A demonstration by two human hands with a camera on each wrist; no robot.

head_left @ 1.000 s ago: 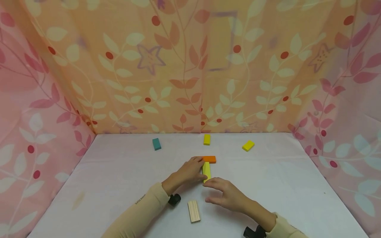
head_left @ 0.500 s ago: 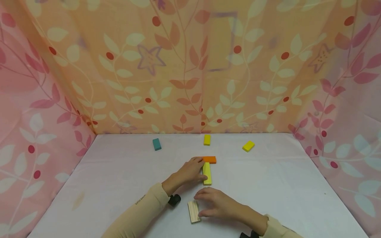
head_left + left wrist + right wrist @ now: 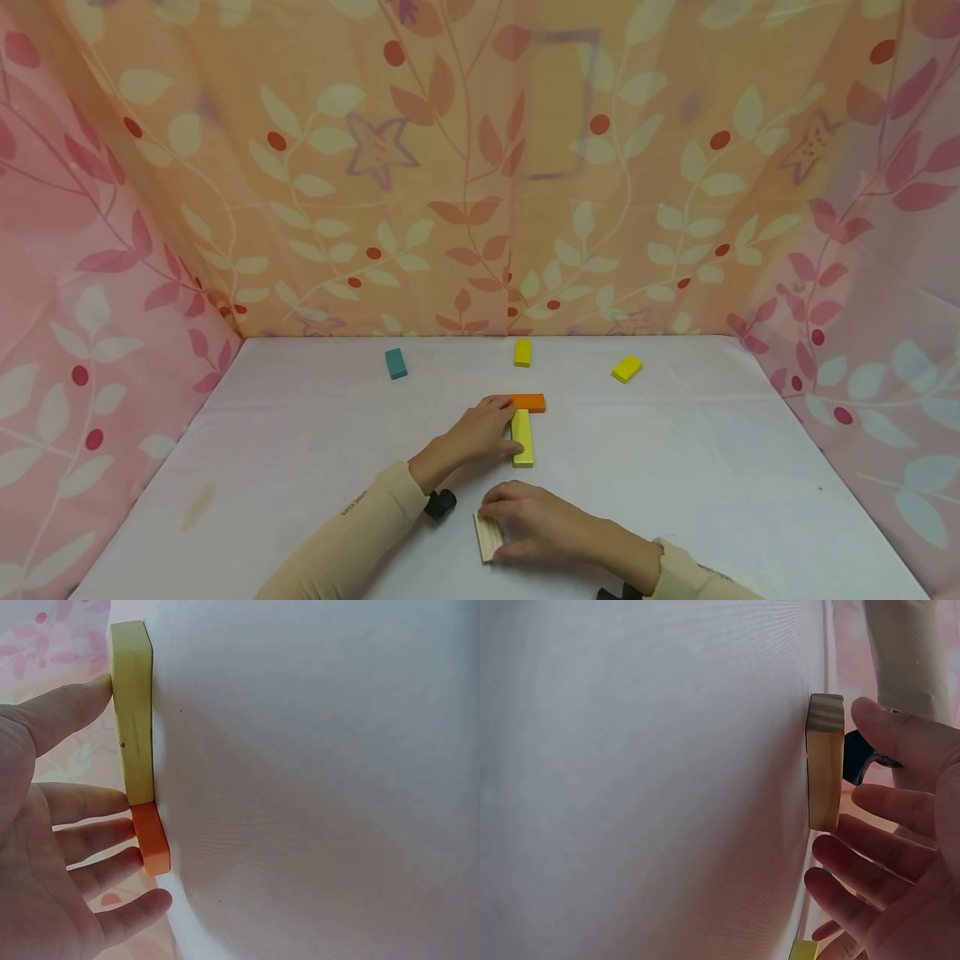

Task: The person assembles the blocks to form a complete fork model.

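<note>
My left hand (image 3: 474, 435) rests at the left side of a light yellow wooden block (image 3: 524, 435) and an orange block (image 3: 531, 403). In the left wrist view its thumb touches the yellow block (image 3: 135, 720), and its nearly straight fingers reach the orange block (image 3: 153, 844). The two blocks lie end to side, touching, in a T shape. Nearer the front, my right hand (image 3: 551, 525) hovers over a plain wood block (image 3: 487, 540). From the right wrist, the thumb and fingers spread around that block (image 3: 825, 776), the thumb a little apart from it.
Along the back of the white tabletop (image 3: 285, 450) lie a teal block (image 3: 396, 364), a yellow block (image 3: 522, 352) and another yellow block (image 3: 627, 368) farther right. Patterned cloth (image 3: 480, 208) encloses the back and sides.
My right hand has moved from the light yellow block's near end toward me and left, reaching the plain wood block. The left hand stays in place.
</note>
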